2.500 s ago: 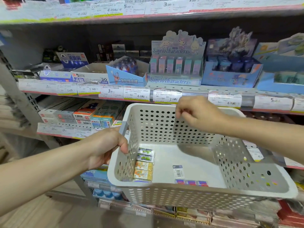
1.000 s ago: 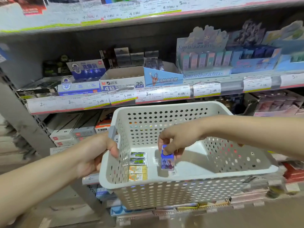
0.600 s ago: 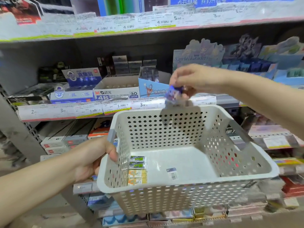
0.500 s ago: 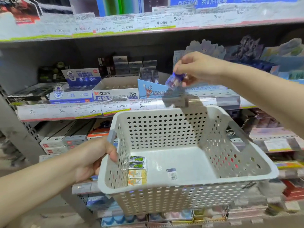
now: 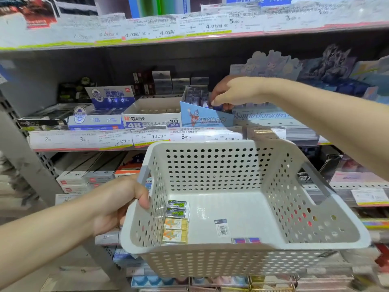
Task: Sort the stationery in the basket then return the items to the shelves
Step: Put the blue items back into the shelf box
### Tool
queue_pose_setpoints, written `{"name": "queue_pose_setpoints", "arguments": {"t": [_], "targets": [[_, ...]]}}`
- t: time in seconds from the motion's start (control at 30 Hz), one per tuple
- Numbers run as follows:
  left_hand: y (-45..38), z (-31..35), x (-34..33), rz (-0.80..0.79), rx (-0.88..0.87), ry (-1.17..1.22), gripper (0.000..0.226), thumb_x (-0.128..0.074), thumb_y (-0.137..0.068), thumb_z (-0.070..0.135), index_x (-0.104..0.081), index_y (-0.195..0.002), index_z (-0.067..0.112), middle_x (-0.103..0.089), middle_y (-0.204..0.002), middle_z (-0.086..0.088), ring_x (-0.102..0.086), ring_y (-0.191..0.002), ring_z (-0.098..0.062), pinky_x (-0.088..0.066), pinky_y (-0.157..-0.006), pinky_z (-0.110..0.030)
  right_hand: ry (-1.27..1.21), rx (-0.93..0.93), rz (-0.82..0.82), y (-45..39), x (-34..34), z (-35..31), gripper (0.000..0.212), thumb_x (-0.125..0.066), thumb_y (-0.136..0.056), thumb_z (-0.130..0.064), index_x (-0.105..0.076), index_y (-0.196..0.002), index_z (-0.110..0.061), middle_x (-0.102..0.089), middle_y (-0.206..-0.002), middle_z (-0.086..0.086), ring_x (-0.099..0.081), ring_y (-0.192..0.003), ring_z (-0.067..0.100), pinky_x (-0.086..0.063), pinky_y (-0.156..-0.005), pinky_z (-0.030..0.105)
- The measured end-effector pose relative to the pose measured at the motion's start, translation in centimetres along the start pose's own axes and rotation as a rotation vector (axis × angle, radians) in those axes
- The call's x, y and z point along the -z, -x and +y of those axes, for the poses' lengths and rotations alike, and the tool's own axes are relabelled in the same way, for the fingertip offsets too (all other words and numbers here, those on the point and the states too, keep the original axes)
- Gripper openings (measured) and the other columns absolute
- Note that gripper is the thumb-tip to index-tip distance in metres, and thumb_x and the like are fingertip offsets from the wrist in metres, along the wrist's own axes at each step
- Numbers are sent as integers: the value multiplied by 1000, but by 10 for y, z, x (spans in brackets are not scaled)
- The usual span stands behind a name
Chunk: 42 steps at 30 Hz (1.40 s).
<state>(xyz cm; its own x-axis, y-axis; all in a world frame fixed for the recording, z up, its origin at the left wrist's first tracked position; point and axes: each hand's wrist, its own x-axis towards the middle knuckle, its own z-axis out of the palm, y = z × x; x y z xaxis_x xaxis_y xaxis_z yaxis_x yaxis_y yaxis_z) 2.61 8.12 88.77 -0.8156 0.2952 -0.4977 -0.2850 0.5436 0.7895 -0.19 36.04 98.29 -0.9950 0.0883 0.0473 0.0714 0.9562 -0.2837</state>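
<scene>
right hand (image 5: 229, 92): now up at the blue display box (image 5: 207, 116) on the mid shelf (image 5: 84, 142), fingers pinched together on a small blue eraser (image 5: 216, 106) at the box's open top. half a sec ago we had that eraser in the air just above the basket's far rim; 1 s ago we were lifting it off the basket floor.
left hand (image 5: 117, 204): same grip as before, thumb over the left rim of the basket (image 5: 210, 148), fingers clamped under it.
eraser: only partly visible under the fingertips; can't tell if it's seated among the others in the box or not let go yet.
basket contents: green-label erasers (image 5: 177, 208) and yellow erasers (image 5: 175, 230) stacked along the left wall; a barcode tag (image 5: 222, 227) mid-floor; two small blue/red pcs (image 5: 245, 240) at the near edge.
what it means: we reckon one item is as good as back on its shelf; the basket holds several more, so plenty of sorting left.
next: prob. release, then back to the basket for the matching blue pcs.
</scene>
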Motion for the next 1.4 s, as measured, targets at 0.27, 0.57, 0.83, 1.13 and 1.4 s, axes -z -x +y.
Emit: {"name": "queue_pose_setpoints", "arguments": {"t": [0.27, 0.57, 0.83, 1.13, 1.4], "targets": [[-1, -1, -2, 3, -8, 6, 61, -56, -42, 4, -62, -100, -11, -61, -87, -25, -57, -82, -37, -47, -93, -53, -124, 20, -46, 7, 9, 2, 26, -60, -90, -33, -58, -113, -21, -64, -92, -10, -59, -78, -1, -40, -60, 8], [-3, 0, -2, 13, 13, -20, 72, -56, -42, 4, -58, -111, -17, -61, -89, -26, -57, -82, -38, -47, -92, -54, -28, 103, 36, 6, 3, 5, 32, -65, -86, -33, -59, -117, -26, -65, -107, -7, -63, -102, 19, -55, -87, 41], [-5, 1, -1, -11, -2, -23, 70, -56, -42, 4, -59, -109, -15, -62, -88, -26, -59, -81, -37, -47, -93, -56, -86, 108, 17, 7, 0, 9, 32, -63, -88, -29, -59, -120, -22, -67, -111, -2, -63, -103, 18, -49, -98, 36], [-6, 2, 0, -72, -43, 14, 47, -52, -44, 3, -60, -89, -6, -61, -81, -23, -57, -79, -36, -49, -81, -46, -178, 90, 11, 3, 2, 8, 29, -63, -89, -32, -62, -114, -20, -70, -100, -3, -69, -83, 8, -55, -82, 22], [-6, 1, -2, -76, -59, 16, 49, -51, -44, 3, -59, -91, -6, -60, -82, -24, -57, -79, -36, -48, -80, -46, -198, 83, 33, 3, 0, 9, 31, -62, -89, -35, -62, -115, -17, -70, -104, 2, -68, -86, 13, -55, -77, 21]]}}
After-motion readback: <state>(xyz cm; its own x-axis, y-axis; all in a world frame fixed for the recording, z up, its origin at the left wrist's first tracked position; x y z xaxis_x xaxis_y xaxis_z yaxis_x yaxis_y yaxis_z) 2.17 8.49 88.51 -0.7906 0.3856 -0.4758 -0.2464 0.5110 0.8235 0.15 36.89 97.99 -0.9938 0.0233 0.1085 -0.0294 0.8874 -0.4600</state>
